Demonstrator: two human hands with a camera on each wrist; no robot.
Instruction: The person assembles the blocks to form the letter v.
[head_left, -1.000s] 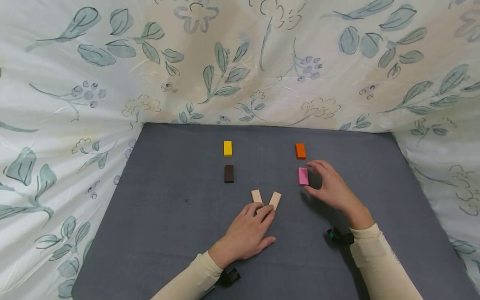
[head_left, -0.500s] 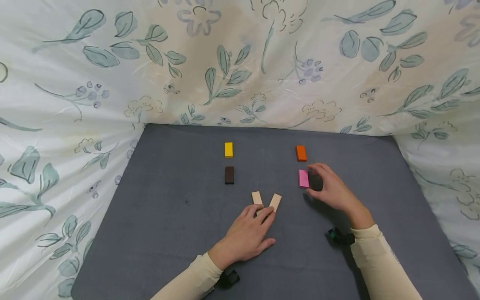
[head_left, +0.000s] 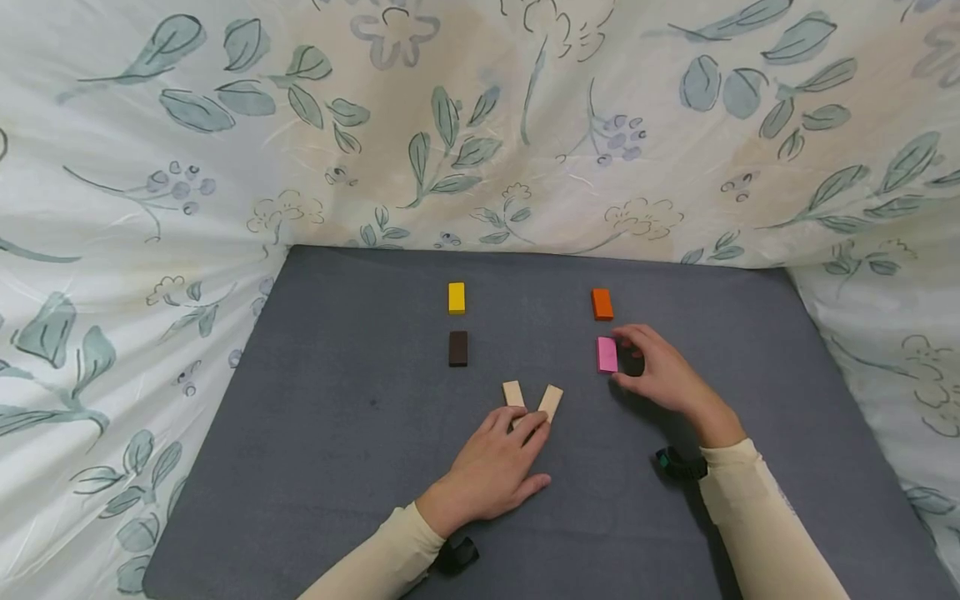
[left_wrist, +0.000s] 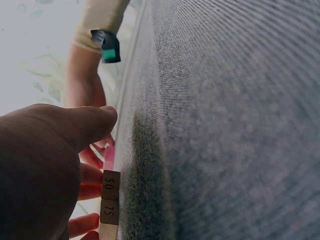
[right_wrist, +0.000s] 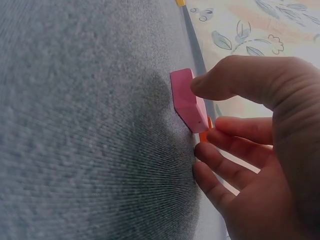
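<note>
My left hand (head_left: 486,473) lies palm down, its relaxed fingertips resting on pale wooden blocks. Of these, a left block (head_left: 512,392) and a slanted right block (head_left: 552,399) stick out beyond the fingers; their near ends are partly covered. The left wrist view shows end faces marked 50 (left_wrist: 110,185) and 75 (left_wrist: 109,211). At the right, my right hand (head_left: 667,379) pinches a pink block (head_left: 606,355) lying on the cloth, thumb at its near end and index finger at its far end. In the right wrist view the thumb (right_wrist: 215,82) overlaps the pink block (right_wrist: 182,90).
An orange block (head_left: 602,304) lies just beyond the pink one. Farther left, a yellow block (head_left: 457,297) lies behind a dark brown block (head_left: 458,348). Grey cloth (head_left: 337,467) covers the table, and a floral curtain (head_left: 480,125) hangs around its back and sides.
</note>
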